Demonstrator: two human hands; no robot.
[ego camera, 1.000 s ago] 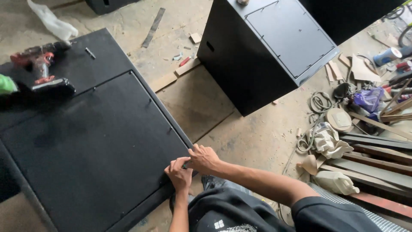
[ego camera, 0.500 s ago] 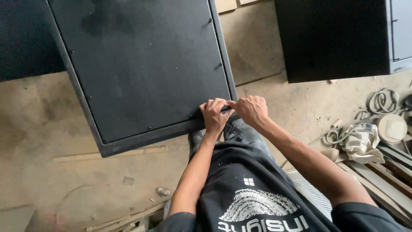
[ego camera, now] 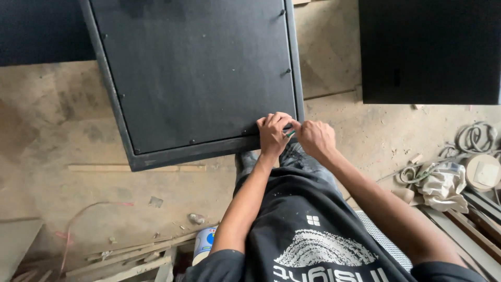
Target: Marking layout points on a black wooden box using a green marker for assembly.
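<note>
A big black cabinet lies flat on the dusty floor, with a recessed back panel (ego camera: 198, 78) set in a black frame (ego camera: 209, 150) and small screws along its edges. My left hand (ego camera: 272, 134) rests with curled fingers on the panel's near right corner. My right hand (ego camera: 316, 139) meets it fingertip to fingertip just off the frame's edge. Between the fingertips of both hands sits a small green-and-white piece (ego camera: 288, 133); it is too small to identify. My knees and dark shirt fill the lower middle of the view.
A second black cabinet (ego camera: 428, 52) stands at the upper right. Coiled cables (ego camera: 475, 137), crumpled cloth (ego camera: 443, 180) and a round white disc (ego camera: 484, 172) lie at the right. Thin wooden strips (ego camera: 130, 257) and a small can (ego camera: 203, 243) lie at the lower left.
My head has swung round, so the cabinet now fills the upper view. Both hands stayed at the same panel corner and their fingertips have closed together on the small piece.
</note>
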